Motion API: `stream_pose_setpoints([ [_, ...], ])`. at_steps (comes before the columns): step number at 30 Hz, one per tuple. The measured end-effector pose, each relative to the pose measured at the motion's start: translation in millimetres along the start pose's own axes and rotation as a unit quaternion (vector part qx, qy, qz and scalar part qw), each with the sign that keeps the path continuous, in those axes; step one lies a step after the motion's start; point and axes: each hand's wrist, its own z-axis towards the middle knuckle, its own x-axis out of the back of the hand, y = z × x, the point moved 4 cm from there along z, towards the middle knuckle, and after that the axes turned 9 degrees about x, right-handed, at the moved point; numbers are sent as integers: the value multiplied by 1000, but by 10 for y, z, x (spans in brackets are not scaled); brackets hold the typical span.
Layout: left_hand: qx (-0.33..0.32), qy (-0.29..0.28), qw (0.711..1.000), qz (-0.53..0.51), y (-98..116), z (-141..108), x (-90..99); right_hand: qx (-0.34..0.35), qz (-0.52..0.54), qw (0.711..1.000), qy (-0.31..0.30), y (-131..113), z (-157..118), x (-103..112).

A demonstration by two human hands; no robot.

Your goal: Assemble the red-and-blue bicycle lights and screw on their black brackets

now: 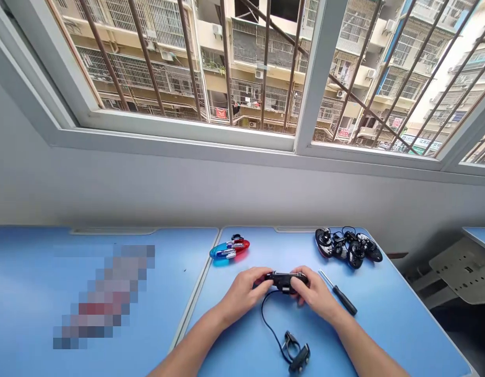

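Both hands hold a slim black device just above the blue desk. My left hand has its thumb and fingers closed on the device's left end. At the right end, my right hand grips it with the thumb on the near side and the fingers behind. A thin black cable runs from the device down to a black ring clamp with a small switch block, lying on the desk between my forearms. Right of my right hand lies a screwdriver with a black handle and a metal shaft.
Blue and red translucent oval shells lie beyond my left hand. A cluster of black devices with cables sits at the desk's far right. Another blue desk adjoins on the left, with a pixelated patch on it. Behind are a wall and barred windows.
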Motion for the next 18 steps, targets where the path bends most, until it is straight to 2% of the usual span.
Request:
stream_pose_setpoints([
  [5,35,-11,998,-54,20,-21,-50,-39,32,999,-5,43,30,-48],
  [12,40,-35,998,-31,-5,-42,-139,-50,7,999,-17,73,36,-35],
  [18,-1,30,996,88,14,-23,-112,-10,-73,997,-3,71,-17,-17],
])
